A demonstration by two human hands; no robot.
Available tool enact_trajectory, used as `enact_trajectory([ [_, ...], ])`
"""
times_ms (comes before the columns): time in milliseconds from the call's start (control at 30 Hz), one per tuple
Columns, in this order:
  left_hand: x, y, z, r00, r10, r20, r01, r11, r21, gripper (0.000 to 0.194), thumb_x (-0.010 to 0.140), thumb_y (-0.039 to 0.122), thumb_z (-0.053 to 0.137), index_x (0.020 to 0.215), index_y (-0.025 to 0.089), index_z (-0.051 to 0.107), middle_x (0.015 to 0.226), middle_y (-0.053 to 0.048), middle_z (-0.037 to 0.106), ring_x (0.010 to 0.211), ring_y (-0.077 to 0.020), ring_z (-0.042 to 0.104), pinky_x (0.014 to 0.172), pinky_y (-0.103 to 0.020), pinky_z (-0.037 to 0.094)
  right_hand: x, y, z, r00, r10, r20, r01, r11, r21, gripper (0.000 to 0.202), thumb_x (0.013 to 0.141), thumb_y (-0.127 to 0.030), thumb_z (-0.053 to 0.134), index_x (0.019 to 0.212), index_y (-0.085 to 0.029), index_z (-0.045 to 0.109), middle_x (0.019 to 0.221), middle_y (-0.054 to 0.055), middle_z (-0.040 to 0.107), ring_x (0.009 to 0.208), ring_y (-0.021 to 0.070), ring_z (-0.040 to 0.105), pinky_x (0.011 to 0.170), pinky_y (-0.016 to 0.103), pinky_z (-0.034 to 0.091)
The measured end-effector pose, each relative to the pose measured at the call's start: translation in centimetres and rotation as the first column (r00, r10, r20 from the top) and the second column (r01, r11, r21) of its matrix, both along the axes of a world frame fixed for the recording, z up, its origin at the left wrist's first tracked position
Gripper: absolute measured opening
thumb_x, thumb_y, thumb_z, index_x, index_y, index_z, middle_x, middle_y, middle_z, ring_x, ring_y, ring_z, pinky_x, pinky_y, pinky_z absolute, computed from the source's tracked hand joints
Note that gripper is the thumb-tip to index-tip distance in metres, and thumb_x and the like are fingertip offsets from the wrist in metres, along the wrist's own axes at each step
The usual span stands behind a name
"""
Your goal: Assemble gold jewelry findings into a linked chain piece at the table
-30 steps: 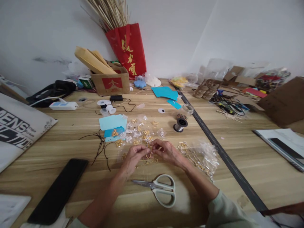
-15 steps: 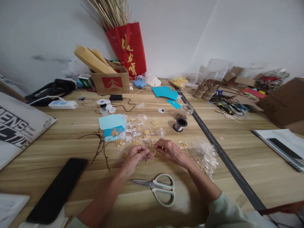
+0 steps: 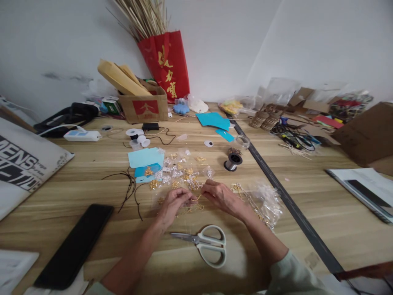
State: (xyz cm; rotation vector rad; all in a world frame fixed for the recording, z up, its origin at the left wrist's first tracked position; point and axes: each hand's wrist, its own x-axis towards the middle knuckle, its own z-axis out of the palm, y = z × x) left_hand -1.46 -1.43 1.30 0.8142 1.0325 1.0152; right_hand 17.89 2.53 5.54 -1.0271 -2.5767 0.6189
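Note:
A short gold chain [image 3: 196, 199] runs between my two hands over the middle of the table. My left hand [image 3: 176, 201] pinches one end of it. The fingertips of my right hand [image 3: 216, 194] are closed on the other end, partly hidden by the fingers. Another gold chain [image 3: 190, 209] lies on the table just below. Beyond my hands are several small clear bags of gold and silver jewellery findings [image 3: 190, 176]. Nearer to me lie scissors with pale handles [image 3: 210, 245], blades pointing left.
Right of my hands are silver and gold chains [image 3: 250, 200] and crumpled clear bags [image 3: 270, 200]. A wire spool [image 3: 233, 162] stands farther back. Blue cards [image 3: 145, 157], black cords [image 3: 130, 188] and a black phone [image 3: 75, 246] lie left. A dark strip [image 3: 288, 205] crosses the table.
My right hand has shifted slightly to the right, and the gold chain between my hands looks straighter. Both hands keep their pinch.

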Motion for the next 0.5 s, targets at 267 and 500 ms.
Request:
enact_trajectory([
  [267,0.4,0.0,0.9,0.99,-0.01,-0.141,0.015,0.999,0.04,0.026,0.064,0.037,0.071,0.067,0.012,0.065,0.069,-0.005,0.069,0.065,-0.0165,0.064,0.066,-0.027,0.049,-0.4,-0.2,-0.2,0.964,-0.074,-0.254,0.031,0.985,-0.17,0.01,0.085,-0.017,0.053,0.084,-0.015,0.063,0.08,0.004,0.06,0.07,0.0122,0.055,0.063,0.022,0.041],
  [500,0.7,0.0,0.2,0.959,-0.092,-0.268,0.128,0.985,0.119,0.023,0.068,0.035,0.068,0.065,0.013,0.064,0.062,-0.004,0.066,0.06,-0.0148,0.061,0.06,-0.025,0.045,-0.5,-0.3,-1.3,0.94,-0.169,-0.295,0.066,0.943,-0.327,0.01,0.083,-0.02,0.055,0.08,-0.014,0.062,0.075,0.002,0.059,0.066,0.011,0.051,0.058,0.021,0.039],
])
